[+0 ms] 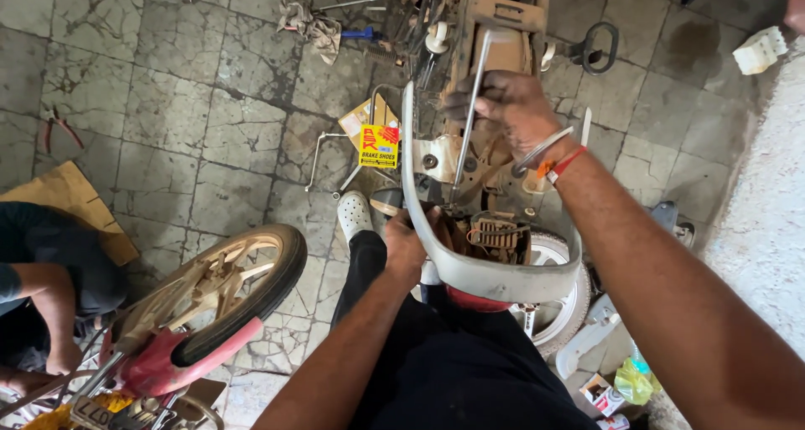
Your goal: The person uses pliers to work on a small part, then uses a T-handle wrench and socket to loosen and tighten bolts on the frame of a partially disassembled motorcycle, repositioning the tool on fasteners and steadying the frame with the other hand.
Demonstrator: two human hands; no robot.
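My right hand (503,107) grips a long steel T-handle wrench (470,111) that stands almost upright, its tip down in a stripped, dusty motorcycle frame (495,27). A metal bangle and red thread sit on that wrist. My left hand (407,241) is closed on the left side of a curved silver grab rail (486,275) that loops around the rear of the bike. The engine fins (496,231) show just inside the rail. A white-walled rear wheel (553,254) lies below it.
A red motorcycle's front wheel (231,291) stands at the lower left, beside another person (50,287) crouching. A yellow box (378,145), a rag (310,27), pliers (63,128) and cardboard (71,203) lie on the cracked tile floor. My white shoe (353,214) rests near the frame.
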